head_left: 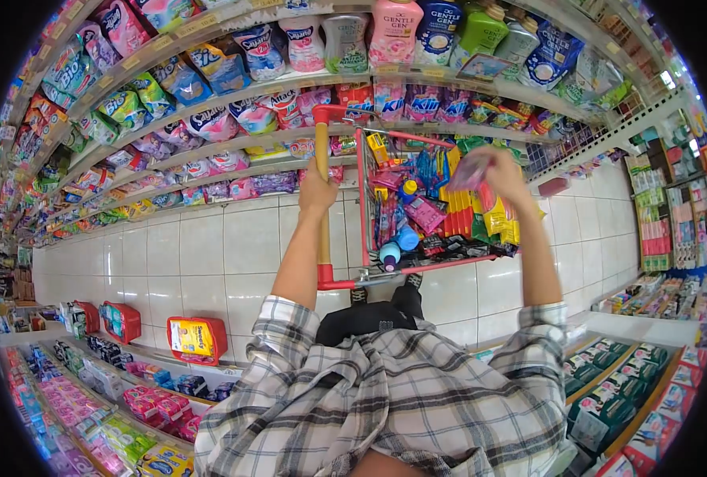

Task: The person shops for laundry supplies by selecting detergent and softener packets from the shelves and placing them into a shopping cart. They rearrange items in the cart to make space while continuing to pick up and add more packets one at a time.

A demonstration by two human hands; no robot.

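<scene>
My left hand [318,191] is wrapped round the yellow handle bar [322,151] of a red shopping cart [364,203]. Over the cart's far right part, my right hand [506,176] grips a small purple-pink packet [470,170], blurred by motion. Inside the cart lie a row of yellow packets [458,208], a pink packet [425,215], a blue bottle [406,238], a blue bottle with a white cap [389,254] and several dark packets [441,248]. The bottoms of the packets are hidden in the pile.
Ahead, curved shelves [306,79] hold detergent pouches and bottles, including a pink bottle [394,32]. Red baskets [197,340] stand on the tiled floor [250,238] at the left. Behind me are low shelves with pink packs [159,405] and dark green boxes [604,413].
</scene>
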